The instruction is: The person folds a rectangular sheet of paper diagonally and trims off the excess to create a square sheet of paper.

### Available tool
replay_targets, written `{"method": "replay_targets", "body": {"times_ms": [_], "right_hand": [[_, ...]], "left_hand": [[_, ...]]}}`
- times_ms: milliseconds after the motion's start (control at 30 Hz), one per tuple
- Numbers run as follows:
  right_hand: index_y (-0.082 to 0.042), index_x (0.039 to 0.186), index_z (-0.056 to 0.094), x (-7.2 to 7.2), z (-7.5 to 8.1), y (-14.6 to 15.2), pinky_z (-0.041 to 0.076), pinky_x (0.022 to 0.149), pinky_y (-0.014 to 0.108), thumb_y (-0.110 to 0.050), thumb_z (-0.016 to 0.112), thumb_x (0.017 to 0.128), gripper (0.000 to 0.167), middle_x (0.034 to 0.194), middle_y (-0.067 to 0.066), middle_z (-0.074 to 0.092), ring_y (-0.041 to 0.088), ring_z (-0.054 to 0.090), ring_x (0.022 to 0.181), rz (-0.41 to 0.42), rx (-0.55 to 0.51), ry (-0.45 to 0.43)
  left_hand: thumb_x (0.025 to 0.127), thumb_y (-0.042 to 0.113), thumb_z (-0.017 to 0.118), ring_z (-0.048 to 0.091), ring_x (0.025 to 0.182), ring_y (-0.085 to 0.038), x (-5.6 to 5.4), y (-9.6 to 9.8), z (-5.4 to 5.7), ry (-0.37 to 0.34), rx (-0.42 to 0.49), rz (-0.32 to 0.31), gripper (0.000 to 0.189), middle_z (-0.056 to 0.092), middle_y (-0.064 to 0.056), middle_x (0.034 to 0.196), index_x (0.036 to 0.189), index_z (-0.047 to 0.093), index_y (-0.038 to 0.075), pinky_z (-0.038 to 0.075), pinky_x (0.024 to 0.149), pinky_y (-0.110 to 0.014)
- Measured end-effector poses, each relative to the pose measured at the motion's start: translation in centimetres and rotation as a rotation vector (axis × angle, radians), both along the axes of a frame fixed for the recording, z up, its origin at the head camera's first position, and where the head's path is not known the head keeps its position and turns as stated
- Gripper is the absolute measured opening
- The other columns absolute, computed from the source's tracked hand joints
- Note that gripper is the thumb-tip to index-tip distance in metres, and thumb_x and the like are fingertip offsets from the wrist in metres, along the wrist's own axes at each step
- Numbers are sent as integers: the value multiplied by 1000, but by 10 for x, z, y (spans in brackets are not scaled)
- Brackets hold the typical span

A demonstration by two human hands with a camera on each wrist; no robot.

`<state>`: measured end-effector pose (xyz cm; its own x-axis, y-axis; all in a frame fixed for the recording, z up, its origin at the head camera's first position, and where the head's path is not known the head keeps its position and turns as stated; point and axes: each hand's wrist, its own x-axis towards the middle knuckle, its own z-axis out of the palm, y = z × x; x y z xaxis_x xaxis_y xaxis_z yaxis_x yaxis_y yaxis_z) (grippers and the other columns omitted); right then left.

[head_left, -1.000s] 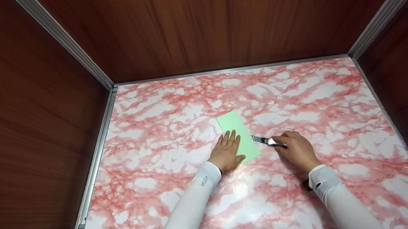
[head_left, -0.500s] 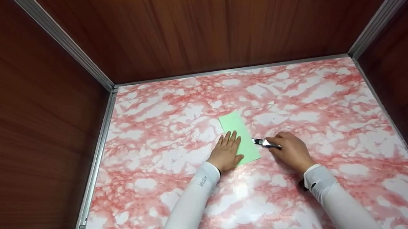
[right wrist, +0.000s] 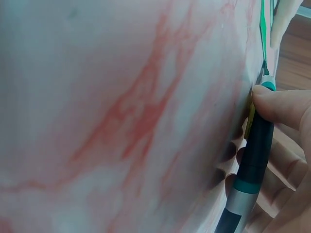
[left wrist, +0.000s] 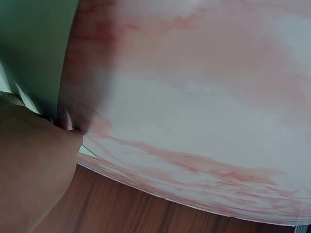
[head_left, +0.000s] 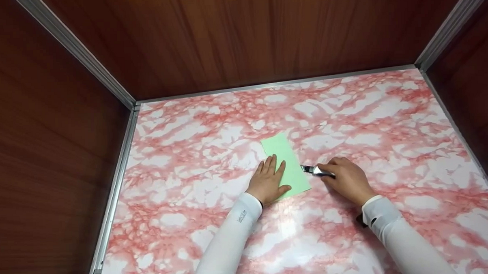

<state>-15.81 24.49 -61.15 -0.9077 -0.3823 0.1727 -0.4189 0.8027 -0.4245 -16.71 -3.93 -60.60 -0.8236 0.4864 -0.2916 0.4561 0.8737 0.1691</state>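
A folded-looking light green paper [head_left: 292,174] lies slanted on the table in the head view. My left hand [head_left: 266,182] rests on its left part, fingers stretched out and the thumb near the lower edge. The left wrist view shows the side of this hand [left wrist: 34,155] beside the shaded paper [left wrist: 31,53]. My right hand [head_left: 348,180] grips a utility knife [head_left: 321,172], its blade pointing left at the paper's right edge. The right wrist view shows the thumb on the knife's dark handle [right wrist: 258,141]; the blade tip is hard to make out there.
Red-and-white marbled table top [head_left: 197,187] surrounds the paper. Dark wood panels [head_left: 240,39] rise at the back and both sides, framed by metal rails [head_left: 120,190].
The knife and right hand have come slightly left, closing on the paper's edge. The paper has turned a little. My left hand has slid slightly left, its index finger now spread from the others.
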Motion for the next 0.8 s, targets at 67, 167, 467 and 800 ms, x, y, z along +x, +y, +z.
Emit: {"method": "replay_targets", "body": {"times_ms": [67, 167, 467, 800], "right_hand": [[-17, 128, 75, 0, 0, 0, 49, 72, 45, -18, 83, 87, 41, 101, 3, 65, 25, 58, 91, -2, 2, -4], [-17, 128, 75, 0, 0, 0, 49, 72, 45, -18, 83, 87, 41, 101, 3, 65, 26, 59, 91, -4, 2, -5], [-17, 126, 76, -2, -2, 5, 48, 69, 44, -17, 83, 87, 40, 100, 3, 65, 26, 59, 90, -32, -16, 3], [-13, 124, 77, -4, -1, 14, 49, 70, 45, -15, 85, 85, 40, 98, 6, 66, 27, 59, 88, -68, -10, 22]], "left_hand": [[103, 65, 39, -2, 157, -27, 0, 0, 0, 3, -11, 3, 89, 1, -15, 171, 166, 9, 10, 3, 125, -44], [103, 66, 37, -2, 157, -26, 0, 0, 0, 4, -31, 8, 91, 0, -13, 171, 165, 6, 6, 3, 125, -43], [103, 66, 37, -2, 157, -26, 0, 1, 1, -3, -33, 5, 91, 0, -13, 171, 165, 6, 6, 4, 125, -43], [103, 66, 38, -4, 157, -25, 0, 0, 3, -35, -21, 18, 92, -2, -12, 171, 165, 5, 7, 1, 125, -42]]}}
